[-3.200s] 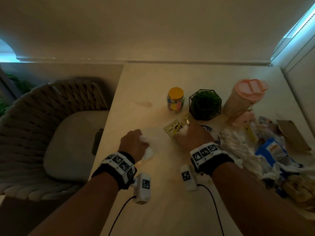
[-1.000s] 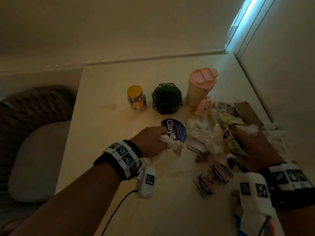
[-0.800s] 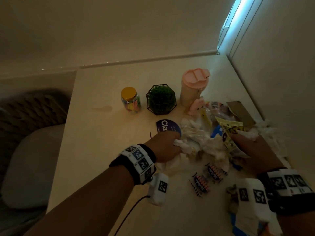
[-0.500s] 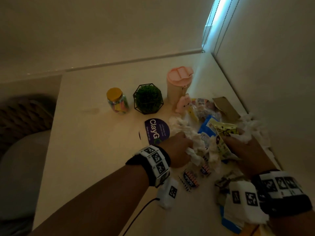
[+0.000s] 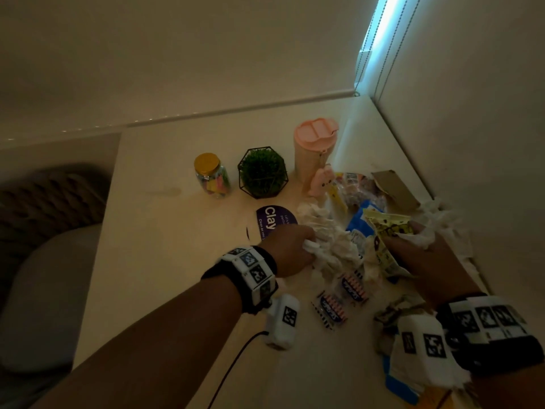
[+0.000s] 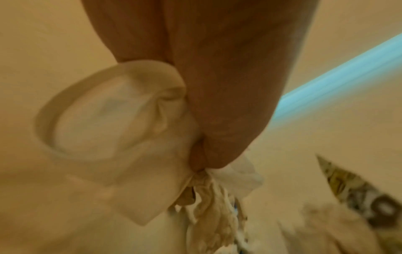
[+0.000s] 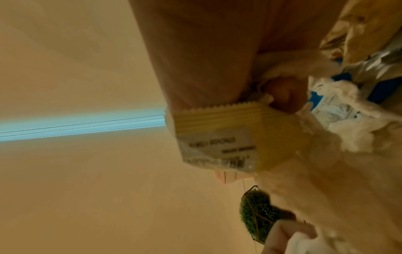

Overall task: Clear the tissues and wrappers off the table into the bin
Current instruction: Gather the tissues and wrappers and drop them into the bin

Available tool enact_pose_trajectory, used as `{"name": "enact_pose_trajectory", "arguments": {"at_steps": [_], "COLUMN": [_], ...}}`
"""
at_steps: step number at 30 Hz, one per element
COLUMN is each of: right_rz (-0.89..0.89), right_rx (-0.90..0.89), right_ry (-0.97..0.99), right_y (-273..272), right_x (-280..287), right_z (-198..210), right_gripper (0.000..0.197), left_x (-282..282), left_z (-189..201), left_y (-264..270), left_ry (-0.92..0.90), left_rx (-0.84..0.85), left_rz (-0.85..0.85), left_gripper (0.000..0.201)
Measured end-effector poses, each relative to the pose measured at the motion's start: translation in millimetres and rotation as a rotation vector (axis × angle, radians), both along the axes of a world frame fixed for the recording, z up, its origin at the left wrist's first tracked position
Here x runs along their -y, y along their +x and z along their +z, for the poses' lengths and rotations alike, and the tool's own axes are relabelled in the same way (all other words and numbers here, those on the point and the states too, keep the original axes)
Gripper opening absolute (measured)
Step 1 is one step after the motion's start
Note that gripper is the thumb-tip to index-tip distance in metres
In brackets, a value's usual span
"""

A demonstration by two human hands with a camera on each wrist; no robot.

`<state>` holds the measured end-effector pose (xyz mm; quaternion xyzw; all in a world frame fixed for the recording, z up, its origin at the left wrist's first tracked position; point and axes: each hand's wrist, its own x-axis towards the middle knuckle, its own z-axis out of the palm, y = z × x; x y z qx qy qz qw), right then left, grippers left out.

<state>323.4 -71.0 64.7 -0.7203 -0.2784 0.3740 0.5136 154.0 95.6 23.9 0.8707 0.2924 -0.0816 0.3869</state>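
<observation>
A heap of crumpled white tissues [image 5: 330, 249] and wrappers lies at the right of the pale table [image 5: 165, 261]. My left hand [image 5: 290, 249] grips a bunch of tissue [image 6: 206, 197] at the heap's left edge. On the heap's right side, my right hand [image 5: 424, 255] pinches a yellow wrapper [image 5: 386, 240] together with a tissue [image 5: 418, 242]; the right wrist view shows the wrapper's serrated end [image 7: 219, 123] under the thumb. A blue packet [image 5: 361, 225] and two striped wrappers [image 5: 342, 299] lie between the hands. No bin is in view.
A yellow-lidded jar [image 5: 212, 175], a caged green plant [image 5: 262, 172], a pink tumbler [image 5: 314, 149] and a round purple sticker [image 5: 272, 221] stand behind the heap. A wall [image 5: 472, 113] borders the table on the right; a woven chair [image 5: 44, 231] is at left.
Both hands have moved right from the table's middle to the heap. The left hand has pushed its tissue into the pile; the right keeps the yellow wrapper. The view has swung right.
</observation>
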Motion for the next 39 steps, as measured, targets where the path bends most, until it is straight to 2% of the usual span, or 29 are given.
{"name": "enact_pose_trajectory", "arguments": {"at_steps": [2,3,5,9,10,12,15,17,20,23,24,31,33,35,37,39], "right_rz": [0.033,0.049,0.082,0.200,0.207,0.236,0.442,0.533,0.624,0.850,0.925,1.281,1.374,1.463,1.500,1.537], "right_rx": [0.024,0.026,0.021,0.099,0.088,0.046,0.138,0.192,0.222,0.241,0.233,0.187,0.173,0.166,0.169,0.184], "right_ry": [0.009,0.010,0.022,0.012,0.003,-0.036,-0.081,-0.095,-0.077,-0.014,-0.006,-0.099,-0.142,-0.186,-0.209,-0.232], "right_y": [-5,-8,-18,-51,-61,-81,-119,-159,-229,-316,-347,-573,-635,-691,-736,-774], "right_x": [-8,-13,-24,-53,-60,-76,-106,-123,-143,-154,-157,-152,-141,-131,-122,-113], "right_z": [3,4,9,18,22,25,20,23,28,31,28,-35,-59,-89,-126,-161], "right_gripper": [0.027,0.027,0.027,0.030,0.027,0.007,0.019,0.016,0.030,0.013,0.013,0.014,0.013,0.023,0.030,0.028], "left_x": [-12,-18,-30,-45,-47,-46,-32,-20,3,34,45,128,150,172,189,201], "left_z": [13,20,33,59,64,71,73,70,59,52,50,1,-24,-57,-92,-127], "left_y": [-21,-33,-61,-129,-149,-190,-255,-300,-372,-445,-471,-649,-691,-730,-762,-787], "left_ry": [0.013,0.017,0.017,-0.006,-0.009,-0.011,0.007,0.017,0.012,0.002,0.003,-0.007,-0.028,-0.056,-0.118,-0.172], "left_rx": [0.045,0.060,0.095,0.171,0.177,0.198,0.216,0.225,0.220,0.213,0.211,0.159,0.120,0.090,0.060,0.053], "left_rz": [0.053,0.086,0.169,0.358,0.403,0.475,0.582,0.679,0.837,0.999,1.048,1.414,1.527,1.639,1.719,1.773], "left_gripper": [0.020,0.019,0.005,0.009,0.007,0.003,0.008,0.013,0.023,0.027,0.024,0.004,0.005,0.011,0.014,0.016]}}
